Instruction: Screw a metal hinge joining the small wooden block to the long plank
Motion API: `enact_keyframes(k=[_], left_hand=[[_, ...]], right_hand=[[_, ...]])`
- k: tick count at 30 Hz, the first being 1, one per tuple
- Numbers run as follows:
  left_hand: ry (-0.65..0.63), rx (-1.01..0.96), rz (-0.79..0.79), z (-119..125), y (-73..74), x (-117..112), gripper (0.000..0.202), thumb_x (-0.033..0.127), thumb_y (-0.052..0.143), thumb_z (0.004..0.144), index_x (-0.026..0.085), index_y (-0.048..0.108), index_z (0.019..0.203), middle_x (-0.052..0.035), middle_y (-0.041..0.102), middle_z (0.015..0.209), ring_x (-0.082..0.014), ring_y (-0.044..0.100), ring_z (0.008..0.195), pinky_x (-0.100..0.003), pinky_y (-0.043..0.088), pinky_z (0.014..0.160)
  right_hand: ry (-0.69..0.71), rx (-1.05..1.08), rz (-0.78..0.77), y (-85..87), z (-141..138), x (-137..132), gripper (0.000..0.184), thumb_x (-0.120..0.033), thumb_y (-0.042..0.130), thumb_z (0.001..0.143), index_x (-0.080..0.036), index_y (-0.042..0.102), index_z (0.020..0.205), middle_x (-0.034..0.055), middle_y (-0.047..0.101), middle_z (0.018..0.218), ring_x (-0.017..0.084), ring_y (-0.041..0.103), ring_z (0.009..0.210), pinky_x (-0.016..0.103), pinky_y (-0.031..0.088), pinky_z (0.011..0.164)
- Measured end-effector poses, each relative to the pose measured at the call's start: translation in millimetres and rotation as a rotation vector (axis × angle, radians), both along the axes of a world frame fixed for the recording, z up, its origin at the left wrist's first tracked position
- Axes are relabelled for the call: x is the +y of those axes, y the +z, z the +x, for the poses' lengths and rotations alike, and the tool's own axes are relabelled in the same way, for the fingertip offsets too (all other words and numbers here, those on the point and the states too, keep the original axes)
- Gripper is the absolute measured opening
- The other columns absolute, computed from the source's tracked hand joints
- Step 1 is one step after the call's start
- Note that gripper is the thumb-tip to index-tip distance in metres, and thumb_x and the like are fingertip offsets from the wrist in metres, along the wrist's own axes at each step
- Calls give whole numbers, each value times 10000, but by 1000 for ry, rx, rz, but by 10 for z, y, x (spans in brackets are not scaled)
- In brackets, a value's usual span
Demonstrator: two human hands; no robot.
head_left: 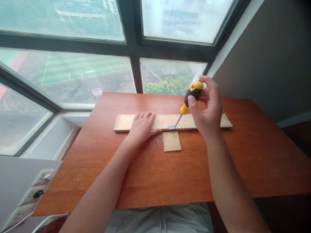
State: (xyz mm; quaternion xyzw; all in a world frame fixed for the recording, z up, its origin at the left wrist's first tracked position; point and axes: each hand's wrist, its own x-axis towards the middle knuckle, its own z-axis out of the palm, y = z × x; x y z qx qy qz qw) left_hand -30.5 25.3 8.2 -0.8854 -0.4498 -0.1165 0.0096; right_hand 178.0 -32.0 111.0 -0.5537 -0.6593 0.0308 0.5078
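Note:
A long pale wooden board (123,122) lies across the table. My left hand (143,126) rests flat on it left of centre, with the thumb along its near edge. In my right hand (207,106) is a screwdriver (193,97) with a yellow and black handle, gripped between thumb and fingers and tilted. Its tip meets the right end of a small metal hinge (171,127) at the board's near edge. Just in front of the hinge lies a small square wooden piece (172,142) with holes near its far edge. Two loose screws (157,143) lie to its left.
The reddish-brown wooden table (155,181) stands against large windows (87,71) with dark frames. A grey wall (269,64) rises at the right. Power sockets (31,195) with plugs and white cables are at the lower left, beside the table's edge.

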Motion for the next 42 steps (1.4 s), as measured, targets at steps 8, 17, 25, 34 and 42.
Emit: enact_keyframes(k=[8, 17, 25, 34, 42], left_hand=[[9, -1, -21, 8, -2, 0, 618, 630, 584, 819, 205, 505, 1261, -132, 564, 1274, -322, 502, 1156, -419, 336, 1011], [1, -6, -28, 7, 4, 3, 627, 633, 579, 821, 186, 507, 1255, -139, 563, 1276, -323, 503, 1158, -416, 336, 1008], [-5, 3, 3, 2, -10, 3, 638, 656, 547, 829, 170, 511, 1241, -140, 570, 1251, -319, 507, 1131, -415, 338, 1004], [-4, -6, 1, 9, -15, 3, 630, 648, 548, 832, 165, 516, 1235, -142, 570, 1239, -319, 505, 1118, -419, 336, 997], [-11, -22, -17, 9, 0, -6, 615, 646, 551, 830, 170, 524, 1218, -145, 567, 1240, -317, 502, 1117, -424, 332, 997]], right_hand=[[93, 222, -16, -278, -15, 106, 384, -319, 411, 919, -317, 298, 1286, 89, 537, 1232, 219, 646, 980, 400, 542, 777], [412, 656, 150, -442, -20, 198, 323, -339, 590, 890, -334, 476, 1192, 1, 649, 1049, 179, 667, 941, 416, 540, 894], [439, 776, 174, -470, -24, 227, 298, -330, 661, 857, -346, 574, 1142, -10, 624, 1021, 160, 664, 860, 353, 552, 772], [380, 772, 139, -460, -98, 204, 214, -433, 485, 951, -295, 583, 1083, 8, 671, 1017, 147, 659, 839, 351, 557, 764], [397, 799, 145, -482, -99, 219, 296, -350, 666, 855, -315, 491, 1090, -33, 667, 962, 128, 657, 762, 347, 537, 780]])
